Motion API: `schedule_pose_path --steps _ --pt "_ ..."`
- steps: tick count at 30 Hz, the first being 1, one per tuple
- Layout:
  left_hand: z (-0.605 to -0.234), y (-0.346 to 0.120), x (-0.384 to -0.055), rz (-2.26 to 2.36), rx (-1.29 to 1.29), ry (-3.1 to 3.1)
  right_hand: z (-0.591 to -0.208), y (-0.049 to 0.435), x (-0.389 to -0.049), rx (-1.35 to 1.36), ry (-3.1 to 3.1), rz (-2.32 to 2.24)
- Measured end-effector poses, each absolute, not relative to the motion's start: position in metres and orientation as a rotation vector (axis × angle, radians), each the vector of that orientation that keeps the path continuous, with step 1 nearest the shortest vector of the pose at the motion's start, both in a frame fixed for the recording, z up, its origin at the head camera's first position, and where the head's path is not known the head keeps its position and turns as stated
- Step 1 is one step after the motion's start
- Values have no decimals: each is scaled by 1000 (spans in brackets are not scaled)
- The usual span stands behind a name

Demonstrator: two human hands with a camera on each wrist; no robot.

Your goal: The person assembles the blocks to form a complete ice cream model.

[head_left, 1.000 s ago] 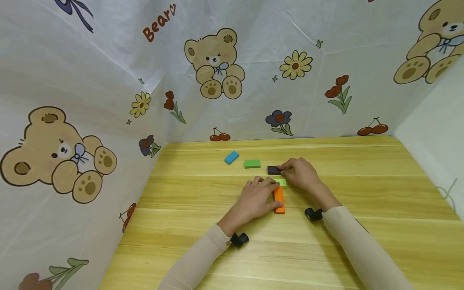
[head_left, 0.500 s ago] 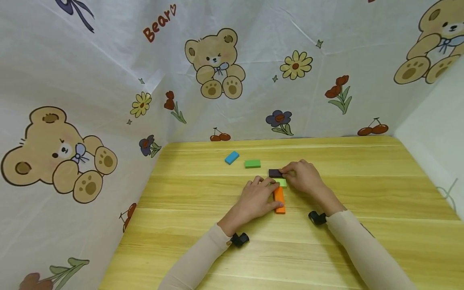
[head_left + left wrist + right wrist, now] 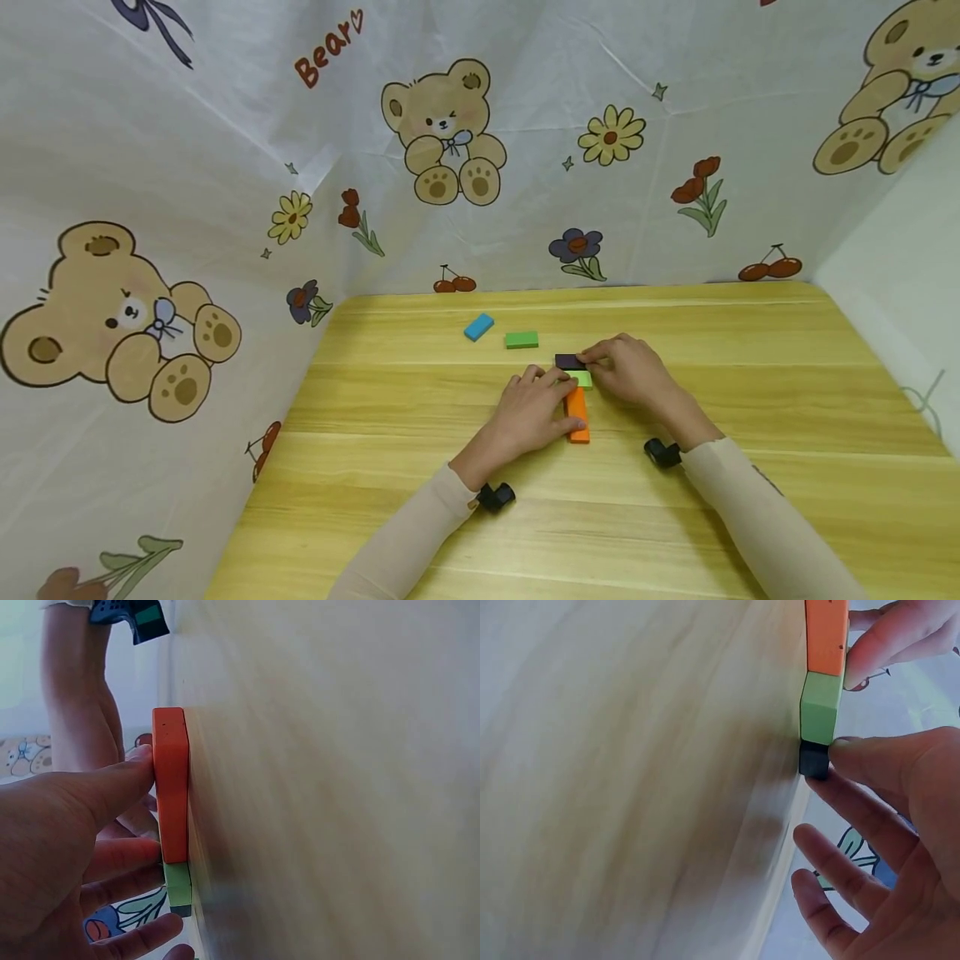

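Observation:
An orange block (image 3: 577,415) lies lengthwise on the table, its far end against a light green block (image 3: 582,379) set crosswise. My left hand (image 3: 527,410) rests over both: the thumb touches the orange block's top in the left wrist view, and fingertips lie at the light green one. Beyond it is a black block (image 3: 569,362), flush against the light green block in the right wrist view (image 3: 814,759). My right hand (image 3: 626,367) pinches the black block's right end between thumb and index finger, its other fingers spread loose.
Farther back on the wooden table (image 3: 420,400) lie a green block (image 3: 522,340) and a blue block (image 3: 479,327), the blue one turned at an angle. A white cloth (image 3: 525,183) printed with bears and flowers stands behind the table.
My right hand has drawn the black block toward me, from a gap beyond the light green block to right against it. My left hand has stayed in place.

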State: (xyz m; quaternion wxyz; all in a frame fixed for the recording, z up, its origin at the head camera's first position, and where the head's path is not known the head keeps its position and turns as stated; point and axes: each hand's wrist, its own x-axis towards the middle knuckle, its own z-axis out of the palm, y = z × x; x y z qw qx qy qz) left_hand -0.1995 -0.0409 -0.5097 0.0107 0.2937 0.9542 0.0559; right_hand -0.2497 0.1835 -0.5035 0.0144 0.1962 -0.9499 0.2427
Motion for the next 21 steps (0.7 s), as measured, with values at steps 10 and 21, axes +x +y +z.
schedule_pose_path --steps 10,21 --pt "-509 -42 -200 173 915 2976 -504 181 -249 690 -2940 760" --pt "-508 -43 -201 175 925 2978 -501 179 -236 912 -2880 578"
